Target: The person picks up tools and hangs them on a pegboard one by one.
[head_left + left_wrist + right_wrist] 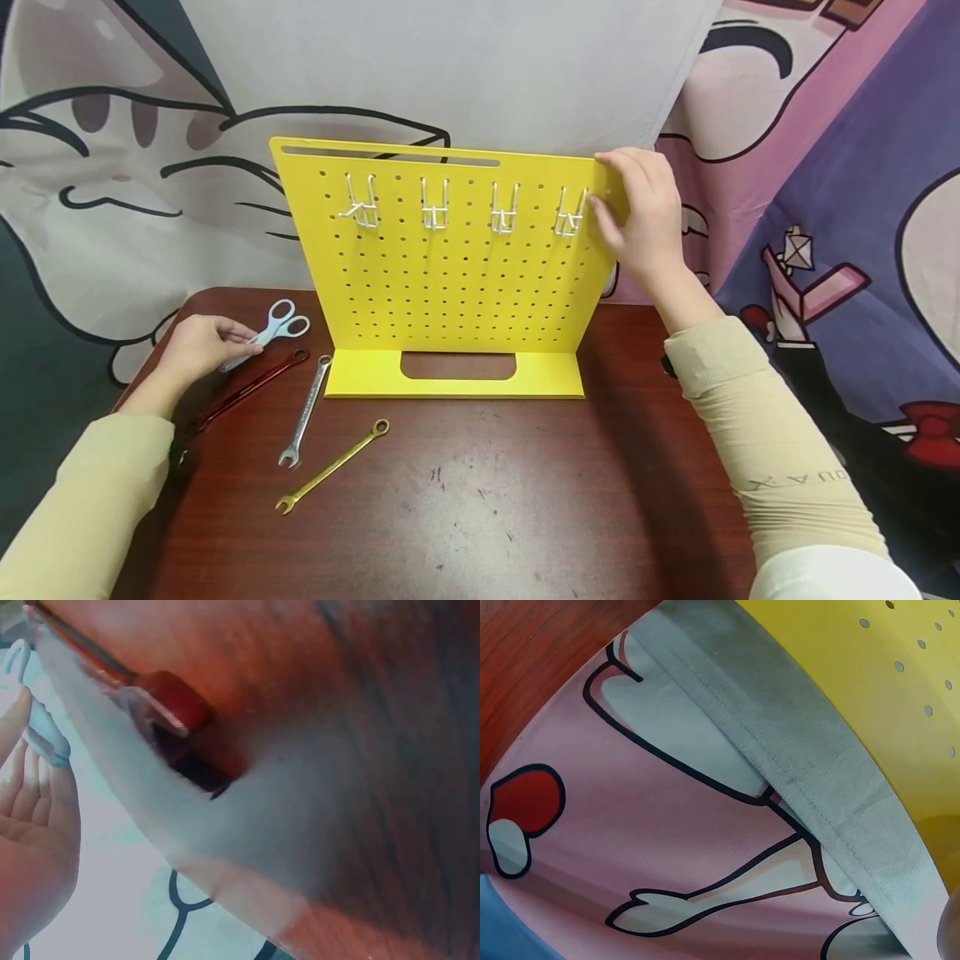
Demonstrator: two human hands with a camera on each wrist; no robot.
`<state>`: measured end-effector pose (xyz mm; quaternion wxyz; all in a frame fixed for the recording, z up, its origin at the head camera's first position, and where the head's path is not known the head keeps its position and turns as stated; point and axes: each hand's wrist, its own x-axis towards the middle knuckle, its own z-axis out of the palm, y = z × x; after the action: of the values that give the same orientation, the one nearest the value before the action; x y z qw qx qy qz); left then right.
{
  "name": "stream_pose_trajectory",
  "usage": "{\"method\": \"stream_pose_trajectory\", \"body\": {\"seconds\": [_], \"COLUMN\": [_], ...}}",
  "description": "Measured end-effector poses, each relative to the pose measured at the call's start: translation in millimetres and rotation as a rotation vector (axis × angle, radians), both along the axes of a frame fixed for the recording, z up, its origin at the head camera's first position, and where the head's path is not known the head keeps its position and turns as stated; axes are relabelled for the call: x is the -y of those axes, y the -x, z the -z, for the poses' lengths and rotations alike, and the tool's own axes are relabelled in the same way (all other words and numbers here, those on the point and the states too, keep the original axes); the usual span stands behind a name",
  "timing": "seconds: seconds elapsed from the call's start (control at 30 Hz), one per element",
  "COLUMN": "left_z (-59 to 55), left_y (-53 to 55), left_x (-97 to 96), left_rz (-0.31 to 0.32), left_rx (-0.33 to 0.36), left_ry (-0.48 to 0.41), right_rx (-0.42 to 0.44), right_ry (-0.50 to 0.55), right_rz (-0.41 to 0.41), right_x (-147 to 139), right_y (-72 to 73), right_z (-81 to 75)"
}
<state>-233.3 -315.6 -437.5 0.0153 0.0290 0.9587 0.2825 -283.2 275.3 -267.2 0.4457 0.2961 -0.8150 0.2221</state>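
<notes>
At the table's left side my left hand [197, 348] pinches a pair of scissors [279, 325] with pale blue handles, the finger loops pointing away to the right. In the left wrist view the thumb and fingers press on a pale blue part of the scissors [46, 731]. A yellow pegboard [465, 287] stands upright on its base at the back of the table. My right hand [647, 210] grips its upper right edge, thumb on the front face and fingers over the edge. Several white wire hooks [433, 215] hang in a row across the board.
Close to my left hand lies a red wrench [251, 390], with a silver wrench [306, 414] to its right. A gold wrench [333, 467] lies nearer the front. Behind the brown table [480, 517] hangs a printed cartoon cloth [240, 217].
</notes>
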Motion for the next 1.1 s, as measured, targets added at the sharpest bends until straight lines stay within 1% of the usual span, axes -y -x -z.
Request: {"method": "stream_pose_trajectory", "body": {"seconds": [0.1, 0.23, 0.3, 0.4, 0.47, 0.57, 0.63, 0.77, 0.8, 0.9, 0.97, 1.1], "left_z": [-6.9, -16.8, -21.5, -27.0, -31.3, -39.7, -47.4, -63.7, -67.6, -78.1, -83.3, -90.6], "left_y": [-6.0, -16.2, -20.9, -26.5, -29.6, -34.0, -36.9, -42.5, -43.9, -48.8, -51.3, -52.4], "left_x": [-0.5, -1.7, -2.9, -7.3, -12.4, -23.2, -32.0, -51.1, -56.2, -71.6, -82.7, -104.3], "left_rz": [-0.034, -0.097, -0.136, -0.188, -0.214, -0.236, -0.248, -0.264, -0.263, -0.262, -0.246, -0.179], "left_rx": [-0.014, 0.004, 0.018, 0.014, 0.005, -0.039, -0.073, -0.131, -0.143, -0.181, -0.214, -0.288], "left_ry": [-0.036, -0.109, -0.16, -0.248, -0.327, -0.438, -0.52, -0.694, -0.754, -0.886, -0.988, -1.147], "right_rx": [-0.003, -0.004, -0.003, -0.002, -0.001, 0.002, 0.005, 0.006, 0.006, 0.0, -0.002, -0.001], "right_ry": [-0.002, -0.001, 0.001, 0.001, 0.001, -0.001, -0.001, 0.001, 0.002, 0.006, 0.007, 0.011], "right_rz": [0.001, 0.0, 0.0, 0.001, 0.003, 0.008, 0.013, 0.016, 0.016, 0.012, 0.01, 0.01], "right_x": [0, 0, 0, 1, 1, 1, 1, 2, 2, 2, 2, 2], "right_y": [-0.1, -0.4, -0.6, -0.9, -1.1, -1.5, -1.8, -1.9, -1.7, -1.2, -0.9, -1.0], "right_z": [-0.3, -0.3, -0.1, -0.3, -0.5, -0.7, -0.7, -0.5, -0.4, 0.2, 0.5, 0.7]}}
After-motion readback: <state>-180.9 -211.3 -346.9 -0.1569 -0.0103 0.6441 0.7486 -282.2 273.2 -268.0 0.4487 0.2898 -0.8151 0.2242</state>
